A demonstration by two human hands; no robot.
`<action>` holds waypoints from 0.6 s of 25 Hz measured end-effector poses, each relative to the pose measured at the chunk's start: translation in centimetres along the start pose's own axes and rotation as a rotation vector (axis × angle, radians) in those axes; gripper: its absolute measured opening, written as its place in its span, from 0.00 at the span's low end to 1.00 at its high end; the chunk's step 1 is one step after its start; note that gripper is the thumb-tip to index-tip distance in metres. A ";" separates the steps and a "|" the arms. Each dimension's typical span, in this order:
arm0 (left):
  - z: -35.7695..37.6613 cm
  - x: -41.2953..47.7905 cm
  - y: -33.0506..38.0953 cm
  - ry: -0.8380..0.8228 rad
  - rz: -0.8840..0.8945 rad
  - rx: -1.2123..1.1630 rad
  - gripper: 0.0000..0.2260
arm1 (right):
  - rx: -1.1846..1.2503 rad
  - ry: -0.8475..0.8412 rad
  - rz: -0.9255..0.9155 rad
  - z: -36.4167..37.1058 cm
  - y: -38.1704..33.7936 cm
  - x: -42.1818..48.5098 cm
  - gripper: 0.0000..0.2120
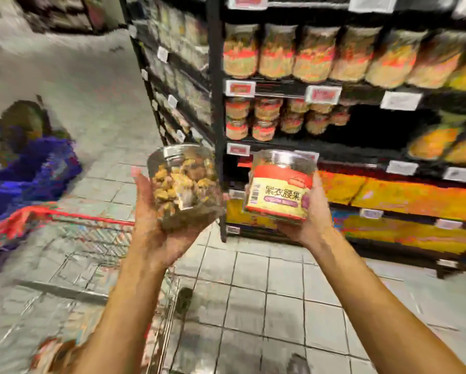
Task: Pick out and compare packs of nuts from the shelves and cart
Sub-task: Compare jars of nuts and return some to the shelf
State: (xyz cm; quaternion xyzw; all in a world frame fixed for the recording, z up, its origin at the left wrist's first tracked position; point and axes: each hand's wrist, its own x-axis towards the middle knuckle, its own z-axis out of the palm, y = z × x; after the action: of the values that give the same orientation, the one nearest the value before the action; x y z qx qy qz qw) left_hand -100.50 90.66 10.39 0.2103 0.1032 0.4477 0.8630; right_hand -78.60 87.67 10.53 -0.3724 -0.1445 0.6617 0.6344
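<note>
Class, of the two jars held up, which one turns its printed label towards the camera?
The right-hand jar: its red-and-cream label with printed characters faces us. The left-hand jar shows mostly nuts through its clear side.

clear nut jar (184, 184) tilted, red-labelled nut jar (280, 187) label forward, side by side
</note>
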 end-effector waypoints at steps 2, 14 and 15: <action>2.9 5.0 -5.1 0.083 -0.003 0.223 0.44 | -0.029 0.142 -0.053 -4.8 -5.0 -0.2 0.33; 2.0 28.8 -17.0 0.464 0.185 0.467 0.29 | 0.064 0.224 -0.076 -16.7 -16.7 14.5 0.28; 0.5 31.0 -17.3 0.483 0.226 0.558 0.29 | 0.063 0.217 -0.099 -17.5 -16.7 16.5 0.29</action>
State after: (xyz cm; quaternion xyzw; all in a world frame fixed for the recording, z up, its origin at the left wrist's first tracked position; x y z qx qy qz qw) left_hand -69.78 106.93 3.27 0.3354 0.3977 0.5314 0.6685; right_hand -53.17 100.89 4.59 -0.4141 -0.0724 0.5897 0.6896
